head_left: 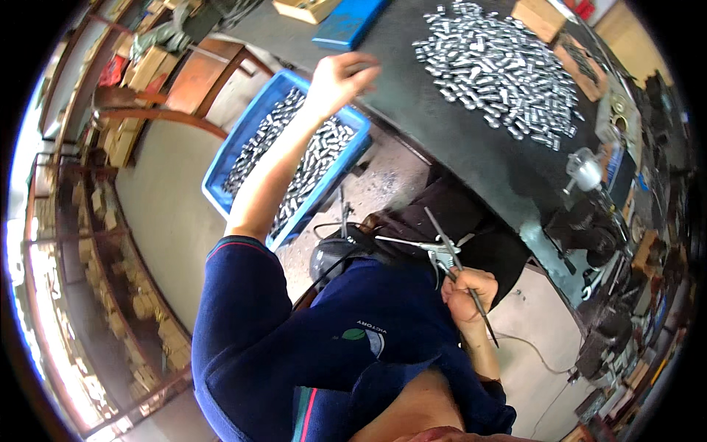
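My left hand [342, 82] is raised between the right rim of a blue plastic tub [215, 173] and the black tabletop. Its fingers look bent but are blurred, so whether they hold anything does not show. Small shiny metal cylindrical parts [324, 151] fill the tub in a thick layer. Near my lap, my right hand [471, 293] is closed round a thin dark pointed rod [479, 306], which slants across the fingers. A silver air blow gun [434, 252] with a long thin nozzle also runs into this hand, its grip partly hidden by the fingers.
A large heap of similar metal parts [501, 70] covers the far side of the black table [471, 147]. Beyond my left hand lies a blue box [350, 23]. A wooden chair [199, 81] stands left of the tub. Tools and a white cup-shaped container [584, 171] crowd the right.
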A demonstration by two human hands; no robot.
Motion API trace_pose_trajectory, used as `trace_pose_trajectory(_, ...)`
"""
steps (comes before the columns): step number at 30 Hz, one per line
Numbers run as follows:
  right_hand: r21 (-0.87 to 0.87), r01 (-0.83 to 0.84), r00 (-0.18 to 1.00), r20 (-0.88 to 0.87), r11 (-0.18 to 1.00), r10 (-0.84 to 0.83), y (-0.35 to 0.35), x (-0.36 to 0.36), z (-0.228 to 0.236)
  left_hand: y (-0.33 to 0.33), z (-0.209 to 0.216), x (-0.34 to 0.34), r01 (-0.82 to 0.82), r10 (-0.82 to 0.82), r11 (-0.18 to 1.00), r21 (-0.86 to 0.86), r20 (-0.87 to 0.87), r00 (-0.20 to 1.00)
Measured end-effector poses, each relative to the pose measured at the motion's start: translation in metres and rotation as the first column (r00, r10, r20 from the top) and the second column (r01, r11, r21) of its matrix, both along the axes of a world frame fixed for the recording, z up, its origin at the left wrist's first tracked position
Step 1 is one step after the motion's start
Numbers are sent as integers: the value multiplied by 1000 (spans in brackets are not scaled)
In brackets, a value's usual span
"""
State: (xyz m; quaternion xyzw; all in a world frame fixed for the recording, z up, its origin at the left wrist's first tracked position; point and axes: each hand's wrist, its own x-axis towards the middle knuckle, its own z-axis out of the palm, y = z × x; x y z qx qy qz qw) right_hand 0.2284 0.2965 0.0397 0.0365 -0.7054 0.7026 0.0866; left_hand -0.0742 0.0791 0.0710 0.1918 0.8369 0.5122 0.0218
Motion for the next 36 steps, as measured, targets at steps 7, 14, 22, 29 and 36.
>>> trace_pose_trajectory(7,-98,-106,992,53,990,111,-15,-16,2,-227,-162,54,-256,373,857,-448,195,907)
trace_pose_trajectory(14,-3,-86,989,119,996,85,-22,-17,-3,-204,-195,86,-62,330,513,-856,129,935)
trace_pose_trajectory(22,37,-20,984,177,999,13,-16,-9,-10,-184,-138,82,-111,205,842,-528,122,971)
trace_pose_trajectory(29,197,-43,996,-66,979,58,-20,-36,24,-40,-21,116,340,-340,940,32,155,927)
trace_pose_trajectory(36,78,-100,990,-93,992,108,-3,-49,8,18,-12,140,543,-546,838,61,120,829)
